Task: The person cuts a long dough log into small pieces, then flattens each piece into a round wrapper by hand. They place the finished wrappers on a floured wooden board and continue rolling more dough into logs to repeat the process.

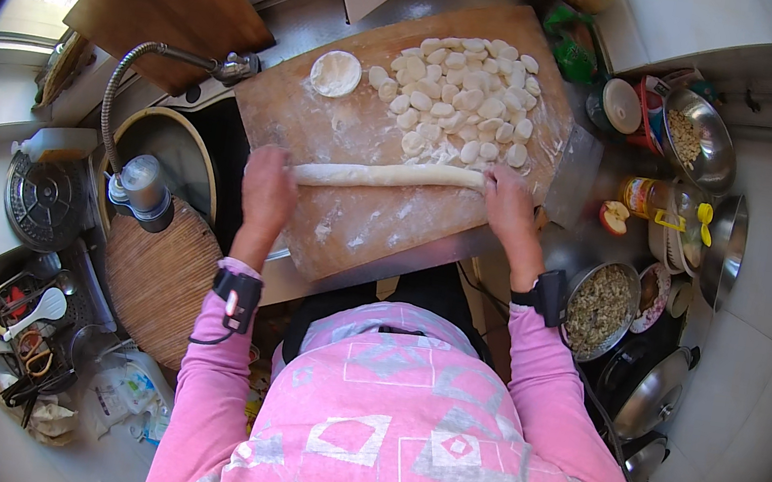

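A long white rope of dough (385, 177) stretches across a floured wooden board (295, 113). My left hand (269, 189) is closed round its left end, and my right hand (509, 205) grips the right end. The rope lies almost level, slightly higher at the right. Beyond it, several small flattened dough pieces (467, 99) are heaped on the far right of the board. A small round container of white flour (336, 74) sits to the left of that heap. Loose flour streaks the wood around the rope.
On the left are a sink basin (172, 134) with a flexible tap (114, 91), a round wooden board (159, 277) and an upright cutting board (166, 9). To the right stand a metal bowl of chopped filling (601, 313), a cut apple (613, 217) and an oil bottle (642, 197).
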A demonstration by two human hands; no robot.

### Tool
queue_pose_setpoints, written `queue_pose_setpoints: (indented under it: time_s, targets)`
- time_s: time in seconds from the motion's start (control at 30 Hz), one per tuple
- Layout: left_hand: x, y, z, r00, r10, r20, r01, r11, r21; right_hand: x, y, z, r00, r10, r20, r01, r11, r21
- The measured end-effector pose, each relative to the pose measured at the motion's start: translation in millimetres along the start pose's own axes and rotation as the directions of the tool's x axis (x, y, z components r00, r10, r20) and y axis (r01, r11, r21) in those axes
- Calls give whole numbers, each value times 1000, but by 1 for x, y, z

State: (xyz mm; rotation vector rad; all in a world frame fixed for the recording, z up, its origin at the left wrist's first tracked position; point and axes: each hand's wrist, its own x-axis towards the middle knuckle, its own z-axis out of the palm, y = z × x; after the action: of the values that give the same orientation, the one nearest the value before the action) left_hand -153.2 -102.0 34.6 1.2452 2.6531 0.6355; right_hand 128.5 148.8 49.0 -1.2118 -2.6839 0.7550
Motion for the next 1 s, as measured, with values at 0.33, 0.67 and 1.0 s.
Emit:
queue_pose_setpoints:
  time_s: [0.33,0.67,1.0]
  targets:
    - [-17,95,87,953,251,172,-260,965,30,-5,-56,79,942,-335,-6,334,940,-68]
    - [-21,105,79,929,261,262,-276,961,20,-42,-36,75,943,-289,-163,266,952,-151]
    - [79,149,114,931,312,189,-314,949,-22,39,18,36,964,-76,-253,78,997,-4]
